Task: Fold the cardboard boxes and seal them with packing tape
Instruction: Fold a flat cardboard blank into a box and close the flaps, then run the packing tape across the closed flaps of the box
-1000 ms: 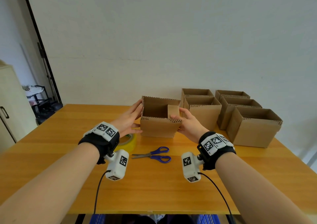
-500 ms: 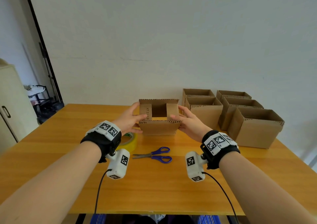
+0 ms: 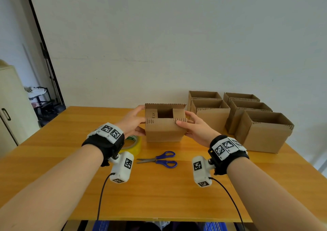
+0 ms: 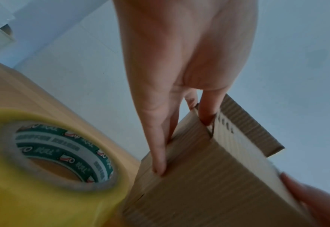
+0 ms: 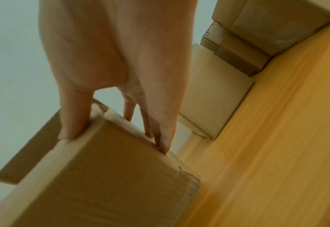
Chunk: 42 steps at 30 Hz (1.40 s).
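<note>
A small cardboard box (image 3: pixel 164 131) stands on the wooden table (image 3: pixel 70 186) in front of me, top up. Both side flaps are folded inward, the far flap stands upright, and the near flap's corrugated edge faces me. My left hand (image 3: pixel 134 122) lies flat against the box's left side (image 4: pixel 208 176) with straight fingers (image 4: pixel 158 153), thumb on the front face. My right hand (image 3: pixel 192 126) presses the right side with straight fingers (image 5: pixel 164 138); its thumb rests on the near flap's corner (image 5: pixel 72 130). A yellow packing tape roll (image 3: pixel 135 142) (image 4: pixel 53 161) lies just left of the box.
Blue-handled scissors (image 3: pixel 160 160) lie on the table in front of the box. Several open-topped cardboard boxes (image 3: pixel 261 131) (image 5: pixel 214 92) stand in rows at the right rear. A pale cabinet (image 3: pixel 10 107) and a dark rack (image 3: pixel 42 103) are off the table's left side.
The left side flap was folded in after the right one, so both now lie inward. My hands have settled on the box's sides, with the right thumb now on the near flap.
</note>
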Tool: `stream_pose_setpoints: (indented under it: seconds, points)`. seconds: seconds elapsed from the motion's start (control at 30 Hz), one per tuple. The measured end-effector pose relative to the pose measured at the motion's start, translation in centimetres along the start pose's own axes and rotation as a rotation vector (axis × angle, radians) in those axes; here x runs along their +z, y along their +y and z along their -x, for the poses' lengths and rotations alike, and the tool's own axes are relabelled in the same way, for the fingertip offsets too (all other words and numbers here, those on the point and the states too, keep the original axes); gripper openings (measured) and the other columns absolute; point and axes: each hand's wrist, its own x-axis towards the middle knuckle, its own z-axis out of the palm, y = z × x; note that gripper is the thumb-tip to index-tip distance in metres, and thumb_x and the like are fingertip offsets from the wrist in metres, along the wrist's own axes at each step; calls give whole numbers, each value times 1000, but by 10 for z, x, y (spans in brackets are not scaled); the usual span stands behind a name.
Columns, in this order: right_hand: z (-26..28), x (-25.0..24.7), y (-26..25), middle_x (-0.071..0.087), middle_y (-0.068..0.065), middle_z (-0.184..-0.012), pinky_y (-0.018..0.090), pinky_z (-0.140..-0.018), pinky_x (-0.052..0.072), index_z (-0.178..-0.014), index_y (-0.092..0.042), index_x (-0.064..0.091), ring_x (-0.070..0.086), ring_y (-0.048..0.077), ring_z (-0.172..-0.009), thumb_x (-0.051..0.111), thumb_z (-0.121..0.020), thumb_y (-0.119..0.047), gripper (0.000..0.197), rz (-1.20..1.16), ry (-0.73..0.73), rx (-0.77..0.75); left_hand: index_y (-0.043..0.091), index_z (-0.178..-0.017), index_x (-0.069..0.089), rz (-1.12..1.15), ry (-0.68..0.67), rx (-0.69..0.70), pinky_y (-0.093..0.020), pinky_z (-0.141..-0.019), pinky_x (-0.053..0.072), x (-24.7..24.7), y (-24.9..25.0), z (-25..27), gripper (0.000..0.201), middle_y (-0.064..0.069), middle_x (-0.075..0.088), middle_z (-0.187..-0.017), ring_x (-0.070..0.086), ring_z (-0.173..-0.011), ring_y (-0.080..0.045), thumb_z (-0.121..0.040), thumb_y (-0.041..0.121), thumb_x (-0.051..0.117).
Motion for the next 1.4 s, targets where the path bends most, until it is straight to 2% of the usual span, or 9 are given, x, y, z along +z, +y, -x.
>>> stream_pose_setpoints:
  seconds: [0.23,0.37,0.5,0.6,0.73,0.8,0.9,1.07,1.4]
  points:
    - [-2,3,-4,57,6,-122,42,-91,51,-143,-42,22,58,24,-110,64,-89,-27,70,121,80,-50,39,-137,33,-139,42,96,-45,-73,59,2,7,4,43,-4,59,-121,69,-84,-35,-100,20,43]
    - [-1,5,-6,51,4,-131,41,-86,54,-128,-47,39,56,24,-113,62,-90,-29,48,186,68,-110,38,-124,52,-125,67,95,-45,-70,60,1,11,6,33,0,52,-126,70,-79,-36,-100,18,42]
    - [-1,7,-7,53,7,-129,43,-86,56,-122,-38,48,57,23,-109,57,-94,-30,31,277,102,-153,33,-121,56,-103,63,68,-37,-64,60,4,16,8,28,-3,47,-140,62,-103,-39,-101,25,38]
    - [-2,9,-10,58,6,-122,45,-87,55,-122,-36,54,57,23,-108,54,-95,-33,27,389,140,-180,33,-127,56,-143,53,56,-36,-68,60,8,15,8,33,0,47,-140,65,-98,-35,-95,37,49]
    - [-4,11,-11,58,5,-120,34,-76,56,-129,-27,56,57,21,-105,53,-96,-34,35,501,198,-217,30,-128,57,-220,60,86,-37,-70,59,11,11,1,35,-1,51,-133,61,-105,-32,-93,28,56]
    - [-8,11,-10,56,5,-130,33,-88,51,-132,-24,56,53,22,-115,51,-97,-34,37,582,224,-238,32,-128,57,-249,60,103,-41,-73,59,12,9,-3,34,-1,53,-132,63,-100,-28,-94,29,55]
    - [-14,15,-10,30,6,-154,42,-114,22,-137,-25,50,23,25,-143,40,-101,-33,38,901,263,-258,34,-128,56,-295,57,122,-44,-73,59,11,6,-7,34,0,55,-132,66,-90,-23,-94,34,53]
    - [-15,33,-14,21,-4,-158,46,-117,-4,-139,-24,47,7,17,-148,29,-104,-29,40,1271,193,-372,34,-131,53,-363,74,129,-45,-70,59,11,3,-14,36,-2,54,-135,70,-77,-28,-96,39,49]
    - [-12,41,-11,37,-4,-151,38,-118,3,-144,-21,40,25,12,-143,37,-101,-37,46,1242,125,-392,36,-147,25,-335,29,26,-41,-87,53,-2,-6,-5,53,-1,38,-148,58,-111,-30,-97,48,37]
